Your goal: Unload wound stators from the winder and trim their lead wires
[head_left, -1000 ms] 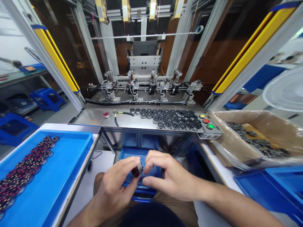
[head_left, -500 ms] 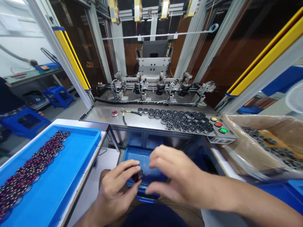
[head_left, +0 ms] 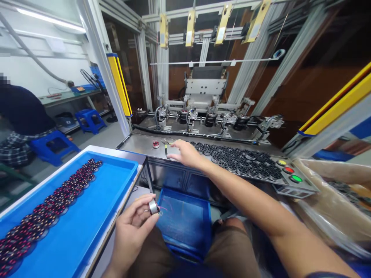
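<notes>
My left hand (head_left: pixel 131 222) is closed around a small round motor stator (head_left: pixel 153 207), with a silvery rim and thin pink wire ends on its right side. My right hand (head_left: pixel 185 152) is stretched out over the metal bench, thumb and fingers apart. At its fingertips lies a pair of wire cutters (head_left: pixel 166 148) with green and black handles; part of the tool is hidden behind the hand. Left of the cutters, a single stator with red windings (head_left: pixel 155 144) sits on the bench.
Many dark stators (head_left: pixel 246 160) crowd the metal bench (head_left: pixel 136 143). A blue tray (head_left: pixel 95 200) on the left holds rows of red-wound stators. Below is a blue bin (head_left: pixel 185 216). Right stand push buttons (head_left: pixel 288 170) and a lined carton (head_left: pixel 315 185). A person (head_left: pixel 23 112) sits far left.
My right hand has moved from beside the left hand up to the cutters on the bench. The stator in my left hand has turned, showing its silvery rim. The view has shifted left.
</notes>
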The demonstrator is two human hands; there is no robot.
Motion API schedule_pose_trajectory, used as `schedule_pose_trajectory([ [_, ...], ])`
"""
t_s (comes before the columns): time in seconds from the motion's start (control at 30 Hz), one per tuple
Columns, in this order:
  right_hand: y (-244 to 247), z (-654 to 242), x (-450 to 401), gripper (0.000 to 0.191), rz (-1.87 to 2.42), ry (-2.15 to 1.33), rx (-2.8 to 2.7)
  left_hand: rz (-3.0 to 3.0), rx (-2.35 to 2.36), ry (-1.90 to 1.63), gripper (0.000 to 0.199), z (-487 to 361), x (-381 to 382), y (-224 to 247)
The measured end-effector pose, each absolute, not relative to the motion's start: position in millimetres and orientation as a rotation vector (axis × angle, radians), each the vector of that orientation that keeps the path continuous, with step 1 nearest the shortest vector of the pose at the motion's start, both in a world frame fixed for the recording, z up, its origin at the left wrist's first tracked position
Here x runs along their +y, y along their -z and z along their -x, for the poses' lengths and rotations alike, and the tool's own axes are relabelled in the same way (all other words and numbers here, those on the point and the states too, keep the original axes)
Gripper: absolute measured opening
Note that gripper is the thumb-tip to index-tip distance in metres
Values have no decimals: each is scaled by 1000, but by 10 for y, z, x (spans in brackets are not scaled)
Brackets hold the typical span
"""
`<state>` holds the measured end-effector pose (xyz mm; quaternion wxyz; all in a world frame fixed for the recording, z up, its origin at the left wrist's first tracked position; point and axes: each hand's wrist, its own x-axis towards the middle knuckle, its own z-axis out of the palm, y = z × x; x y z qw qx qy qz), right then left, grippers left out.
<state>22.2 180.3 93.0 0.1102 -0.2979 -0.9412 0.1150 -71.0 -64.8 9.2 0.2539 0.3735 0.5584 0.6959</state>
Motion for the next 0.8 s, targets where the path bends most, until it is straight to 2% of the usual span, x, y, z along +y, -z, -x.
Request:
schedule_pose_trajectory([
  [0.07,-807,81,1967,49,982,-277,-2745,-926,1476,-1958,32,722,-606,-56],
  [0.17,-604,353,2068,65,1123,-213,-2744,-915,1447,-2013,21,741,-597,-44],
  [0.27,-449,424,2110,71,1220,-174,-2761,-895,1452,-2045,14,744,-630,-68],
  [0.4,-364,386,2183,66,1268,-187,-2784,-888,1471,-2064,11,733,-633,-100],
  [0.57,-333,319,2206,41,1231,-282,-2750,-864,1474,-2051,13,714,-596,-93],
  [0.73,-437,155,2292,32,1134,-585,-2561,-806,1437,-2019,16,664,-561,-111],
  [0.8,-514,-19,2275,35,1062,-773,-2462,-790,1427,-1973,19,640,-553,-129],
])
